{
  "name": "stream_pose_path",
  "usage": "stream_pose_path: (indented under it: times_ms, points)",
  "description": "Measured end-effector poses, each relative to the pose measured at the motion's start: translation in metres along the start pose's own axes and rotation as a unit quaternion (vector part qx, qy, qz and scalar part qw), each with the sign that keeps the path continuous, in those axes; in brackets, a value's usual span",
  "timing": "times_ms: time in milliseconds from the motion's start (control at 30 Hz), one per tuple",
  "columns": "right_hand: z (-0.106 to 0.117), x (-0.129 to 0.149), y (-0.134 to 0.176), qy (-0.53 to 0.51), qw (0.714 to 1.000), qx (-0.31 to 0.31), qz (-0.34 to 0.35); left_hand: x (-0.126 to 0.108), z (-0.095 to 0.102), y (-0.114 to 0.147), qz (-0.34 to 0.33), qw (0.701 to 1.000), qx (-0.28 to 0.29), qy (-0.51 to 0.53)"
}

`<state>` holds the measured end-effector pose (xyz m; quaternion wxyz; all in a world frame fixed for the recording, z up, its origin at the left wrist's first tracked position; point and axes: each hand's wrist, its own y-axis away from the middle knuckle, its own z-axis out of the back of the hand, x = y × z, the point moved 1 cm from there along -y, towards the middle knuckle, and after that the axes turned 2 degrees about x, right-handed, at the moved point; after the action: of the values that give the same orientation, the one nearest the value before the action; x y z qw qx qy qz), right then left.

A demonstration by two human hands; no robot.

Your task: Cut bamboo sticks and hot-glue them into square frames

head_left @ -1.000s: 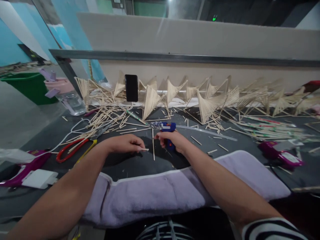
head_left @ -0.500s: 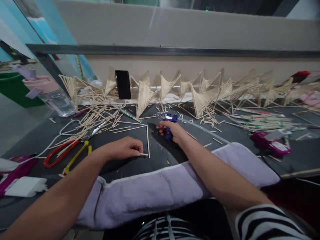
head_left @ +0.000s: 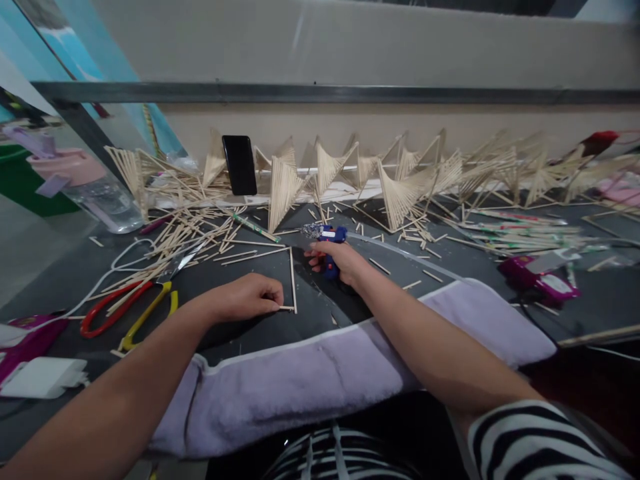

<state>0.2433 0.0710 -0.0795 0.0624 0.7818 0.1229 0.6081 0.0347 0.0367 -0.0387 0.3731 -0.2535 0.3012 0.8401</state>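
My left hand (head_left: 255,295) rests low over the dark table, fingers curled in a pinch on a thin wooden stick (head_left: 286,308). Most of that stick is hidden under the hand; its tip meets the near end of another stick (head_left: 293,283), forming a corner. A third stick (head_left: 265,255) meets the far end of the second. In my right hand (head_left: 334,261) is a blue hot glue gun (head_left: 331,235), its nozzle pointing left, above the table and apart from the corner. A clear glue stick (head_left: 400,251) trails from its back.
Twisted stick frames (head_left: 287,180) line the back, with a phone (head_left: 240,165) among them. Loose sticks (head_left: 175,243) and scissors with red and yellow handles (head_left: 145,310) lie left, near a water bottle (head_left: 100,193). A lilac cushion (head_left: 300,380) covers the front edge.
The whole scene has shifted slightly left in view as the camera moved. Both hands keep their grips, and the stick corner looks the same.
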Motion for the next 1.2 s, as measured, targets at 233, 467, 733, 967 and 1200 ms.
stream_pose_path:
  times_ms: [233,467,733,967,1200]
  points:
    - [0.001,-0.001,-0.002,0.000,1.000,0.000,-0.003,-0.002,-0.004,-0.002,-0.007,1.000,-0.009,-0.006]
    - [0.002,-0.003,-0.004,0.001,1.000,-0.001,0.004,0.001,-0.011,-0.008,0.002,0.999,-0.032,0.007]
    - [0.001,-0.002,-0.003,0.003,1.000,0.000,0.004,0.001,-0.011,-0.008,-0.013,0.999,-0.036,0.017]
    - [0.001,0.001,0.002,0.001,1.000,0.019,0.003,0.005,0.001,-0.002,0.001,0.998,-0.027,0.048]
    - [-0.014,0.016,0.023,0.052,0.996,0.063,0.043,0.008,0.008,0.002,-0.014,0.997,0.000,0.078]
